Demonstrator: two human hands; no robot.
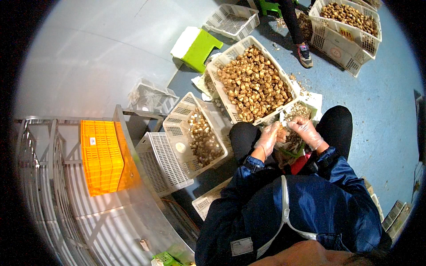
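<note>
A brown mushroom (pixel 281 134) sits between the knees, pinched between both gloved hands: the left hand (pixel 268 139) curls its fingers around it from the left, and the right hand (pixel 306 131) closes on it from the right, fingertips meeting over it. Just under the hands is a small tub (pixel 301 110) of trimmings, and beyond it a big white crate (pixel 220 63) heaped with mushrooms. A second white crate (pixel 174 128) of paler pieces stands to the left, with an orange crate (pixel 101 156) on a metal rack (pixel 40 150) further left.

Both gloved hands, left (pixel 268 139) and right (pixel 307 132), meet with fingers curled between the knees.
</note>
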